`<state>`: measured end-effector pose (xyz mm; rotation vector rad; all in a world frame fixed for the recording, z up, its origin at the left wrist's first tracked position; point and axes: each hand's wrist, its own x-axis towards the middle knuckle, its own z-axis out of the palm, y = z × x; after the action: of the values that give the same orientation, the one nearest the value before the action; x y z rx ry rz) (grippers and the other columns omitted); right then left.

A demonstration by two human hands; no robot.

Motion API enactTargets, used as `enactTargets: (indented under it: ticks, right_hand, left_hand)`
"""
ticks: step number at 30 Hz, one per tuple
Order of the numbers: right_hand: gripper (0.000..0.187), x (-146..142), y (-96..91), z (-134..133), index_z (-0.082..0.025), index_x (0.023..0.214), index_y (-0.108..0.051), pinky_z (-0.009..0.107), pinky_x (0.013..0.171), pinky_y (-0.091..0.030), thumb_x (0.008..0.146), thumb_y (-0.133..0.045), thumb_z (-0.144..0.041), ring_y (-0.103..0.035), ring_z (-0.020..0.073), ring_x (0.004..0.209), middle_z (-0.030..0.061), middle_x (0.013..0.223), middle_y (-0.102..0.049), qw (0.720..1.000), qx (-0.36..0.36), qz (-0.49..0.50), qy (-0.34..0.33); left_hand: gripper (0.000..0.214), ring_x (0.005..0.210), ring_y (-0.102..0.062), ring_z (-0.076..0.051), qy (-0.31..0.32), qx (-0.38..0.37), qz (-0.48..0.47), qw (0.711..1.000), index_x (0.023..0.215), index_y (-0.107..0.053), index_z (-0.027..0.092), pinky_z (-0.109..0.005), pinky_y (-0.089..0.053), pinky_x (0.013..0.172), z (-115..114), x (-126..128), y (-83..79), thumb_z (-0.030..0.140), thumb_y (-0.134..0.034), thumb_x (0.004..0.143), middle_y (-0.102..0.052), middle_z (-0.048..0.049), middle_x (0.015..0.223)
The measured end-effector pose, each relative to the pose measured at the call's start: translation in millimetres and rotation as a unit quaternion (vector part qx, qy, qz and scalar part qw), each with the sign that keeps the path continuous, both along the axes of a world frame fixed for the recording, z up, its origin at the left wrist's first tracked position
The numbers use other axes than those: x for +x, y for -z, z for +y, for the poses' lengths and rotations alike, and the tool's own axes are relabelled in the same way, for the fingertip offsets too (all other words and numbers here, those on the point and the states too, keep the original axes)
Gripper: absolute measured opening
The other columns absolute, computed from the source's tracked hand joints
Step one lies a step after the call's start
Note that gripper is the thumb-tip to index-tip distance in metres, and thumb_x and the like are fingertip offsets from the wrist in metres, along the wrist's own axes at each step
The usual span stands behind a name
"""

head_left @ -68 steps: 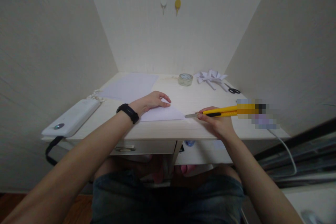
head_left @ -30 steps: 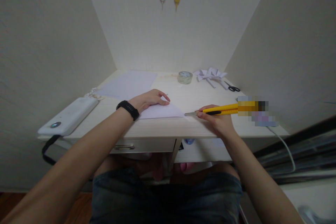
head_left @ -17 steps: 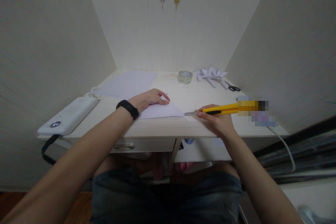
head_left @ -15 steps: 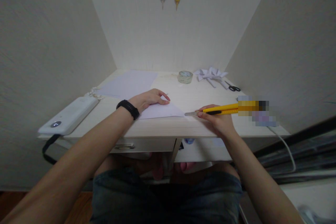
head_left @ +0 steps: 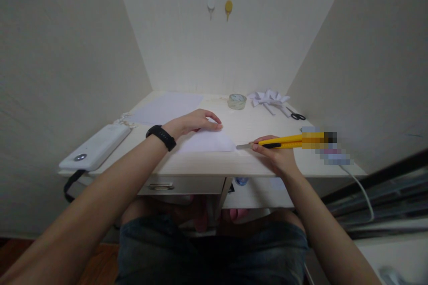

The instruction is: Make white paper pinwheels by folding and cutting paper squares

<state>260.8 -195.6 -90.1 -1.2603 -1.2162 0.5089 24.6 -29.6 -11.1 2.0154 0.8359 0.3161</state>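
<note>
A folded sheet of white paper (head_left: 207, 141) lies near the front edge of the desk. My left hand (head_left: 200, 121), with a black watch at the wrist, rests on the far side of this paper, its thumb and index finger closed together at the upper edge. In my right hand (head_left: 276, 151) is a yellow utility knife (head_left: 287, 141), gripped near the front end. Its extended blade (head_left: 244, 146) points left, and the tip is at the paper's right corner. The rear end of the knife is pixelated.
Another white sheet (head_left: 167, 106) lies at the back left. A tape roll (head_left: 237, 102), folded paper pieces (head_left: 269, 99) and black-handled scissors (head_left: 297, 116) are at the back right. A white device (head_left: 96, 147) with a black strap sits on the left. A cable (head_left: 363, 191) hangs at right.
My left thumb and fingers have shifted slightly right along the paper's upper edge. The knife stays at the paper's right corner. The camera view has tilted a little.
</note>
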Motion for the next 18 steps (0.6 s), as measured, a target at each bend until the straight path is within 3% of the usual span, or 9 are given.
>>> enactTargets:
  ticks: [3, 5, 10, 14, 18]
  right_hand:
    - [0.024, 0, 0.8, 0, -0.023, 0.077, -0.074, 0.039, 0.079, -0.054, 0.064, -0.084, -0.040, -0.068, 0.0238, 0.081, 0.0054, 0.084, -0.075, 1.000, 0.000, -0.009, -0.007]
    - [0.024, 0, 1.2, 0, -0.023, 0.076, -0.074, 0.039, 0.078, -0.054, 0.064, -0.084, -0.040, -0.068, 0.0237, 0.080, 0.0055, 0.083, -0.075, 1.000, 0.002, -0.003, -0.012]
    - [0.023, 0, 0.2, 1, -0.023, 0.076, -0.074, 0.039, 0.077, -0.054, 0.063, -0.085, -0.038, -0.068, 0.0236, 0.079, 0.0056, 0.082, -0.075, 0.999, -0.002, 0.022, -0.029]
    - [0.024, 1, -0.5, 0, -0.023, 0.077, -0.075, 0.038, 0.077, -0.054, 0.063, -0.086, -0.040, -0.068, 0.0235, 0.079, 0.0058, 0.083, -0.075, 0.999, -0.004, 0.020, -0.037]
    - [0.025, 2, -0.2, 0, -0.023, 0.079, -0.075, 0.037, 0.076, -0.054, 0.065, -0.084, -0.041, -0.068, 0.0233, 0.080, 0.0068, 0.085, -0.076, 0.999, -0.001, 0.004, -0.042]
  left_hand:
    - [0.041, 0.067, -0.055, -0.017, 0.045, 0.034, 0.028, 0.998, 0.094, -0.075, 0.015, -0.029, -0.040, 0.062, -2, 14, -14.4, 0.045, -0.074, 0.066, -0.069, -0.0073, 0.080]
    - [0.038, 0.072, -0.057, -0.021, 0.105, 0.039, 0.114, 0.987, 0.087, -0.076, 0.017, -0.031, -0.042, 0.066, -4, 29, -21.3, 0.044, -0.075, 0.061, -0.070, -0.0070, 0.079]
    - [0.030, 0.078, -0.058, -0.026, 0.146, 0.146, 0.328, 0.922, 0.065, -0.074, 0.017, -0.038, -0.044, 0.076, -10, 69, -28.1, 0.039, -0.081, 0.045, -0.068, -0.0069, 0.069]
    - [0.032, 0.076, -0.057, -0.024, 0.218, 0.090, 0.328, 0.915, 0.070, -0.075, 0.017, -0.037, -0.045, 0.076, -15, 87, -23.1, 0.042, -0.078, 0.049, -0.070, -0.0065, 0.075]
    - [0.022, 0.072, -0.056, -0.021, 0.244, 0.058, 0.292, 0.923, 0.066, -0.075, 0.020, -0.034, -0.045, 0.074, -14, 91, -13.9, 0.031, -0.076, 0.047, -0.069, -0.0028, 0.071]
